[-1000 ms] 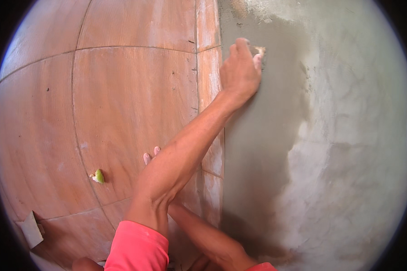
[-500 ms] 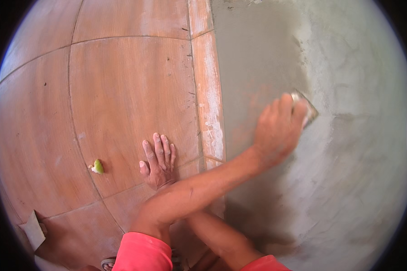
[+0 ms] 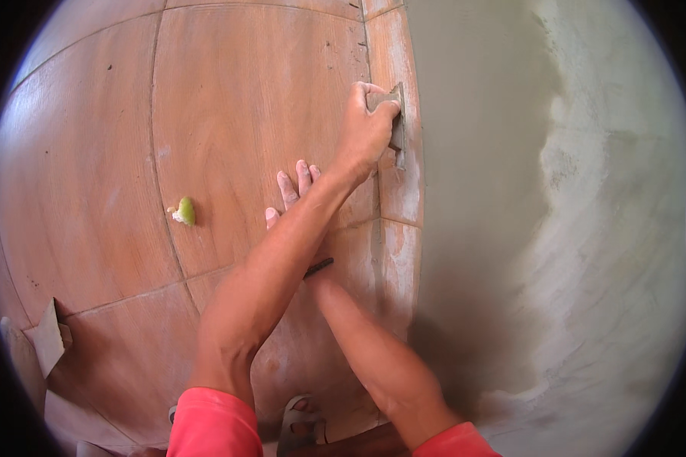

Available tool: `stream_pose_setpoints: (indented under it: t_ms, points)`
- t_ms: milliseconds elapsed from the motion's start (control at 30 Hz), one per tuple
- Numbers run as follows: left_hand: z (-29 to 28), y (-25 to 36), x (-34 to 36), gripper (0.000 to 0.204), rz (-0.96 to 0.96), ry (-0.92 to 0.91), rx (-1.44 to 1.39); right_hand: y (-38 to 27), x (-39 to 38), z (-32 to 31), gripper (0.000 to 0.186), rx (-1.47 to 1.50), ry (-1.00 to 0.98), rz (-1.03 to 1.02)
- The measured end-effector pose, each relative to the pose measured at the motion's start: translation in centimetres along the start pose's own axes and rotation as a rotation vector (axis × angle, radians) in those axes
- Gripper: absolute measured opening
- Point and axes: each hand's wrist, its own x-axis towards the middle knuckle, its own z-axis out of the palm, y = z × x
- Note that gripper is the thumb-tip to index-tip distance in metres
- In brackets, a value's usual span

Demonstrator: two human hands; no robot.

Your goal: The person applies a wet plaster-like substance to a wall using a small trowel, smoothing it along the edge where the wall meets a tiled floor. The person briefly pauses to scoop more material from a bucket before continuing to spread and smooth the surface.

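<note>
- The left hand (image 3: 367,126) is clamped on a thin, flat, grey-smeared hand trowel (image 3: 397,139), fingers curled around its near side and thumb along the right; the wrist is nearly straight.
- The trowel stands edge-up, its long side running away from the wearer, over a narrow orange-brown tile strip (image 3: 400,198) streaked with white; whether it touches the strip I cannot tell.
- The right hand (image 3: 298,188) rests palm down on large orange-brown, wood-grained tiles (image 3: 229,99), its dusty fingers spread and pointing away; it grips nothing visible.
- The arms cross: the left forearm (image 3: 255,293) slants up to the right, over the right wrist and part of that hand. The right forearm (image 3: 366,343) slants up to the left, a dark band (image 3: 318,268) at its wrist.
- Both arms wear bright coral-red sleeves (image 3: 213,423).
- Right of the strip lies smooth, damp grey cement (image 3: 480,167), paler beyond.
- Farther left sits a small green-and-white lump (image 3: 184,212).
- At lower left is a flat, angular grey piece (image 3: 50,341); below, a sandalled foot (image 3: 301,419).
</note>
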Motion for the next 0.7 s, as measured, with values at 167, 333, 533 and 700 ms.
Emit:
stream_pose_setpoints:
  t_ms: [167,333,533,700]
  points:
    - [1.4,0.3,1.8,0.026,-0.12,-0.057,-0.256,1.0,-0.1,-2.1,0.057,0.091,0.005,-0.028]
    - [0.0,-1.1,4.2,0.026,-0.092,0.023,-0.348,0.4,-4.8,-2.3,0.05,0.069,-0.054,0.065]
    - [1.8,-2.6,6.5,0.028,-0.007,0.014,-0.49,0.5,-6.7,-2.3,0.056,-0.129,-0.11,0.134]
    - [3.8,-3.1,7.5,0.029,0.016,-0.004,-0.48,1.6,-9.1,0.2,0.063,0.58,-0.03,0.485]
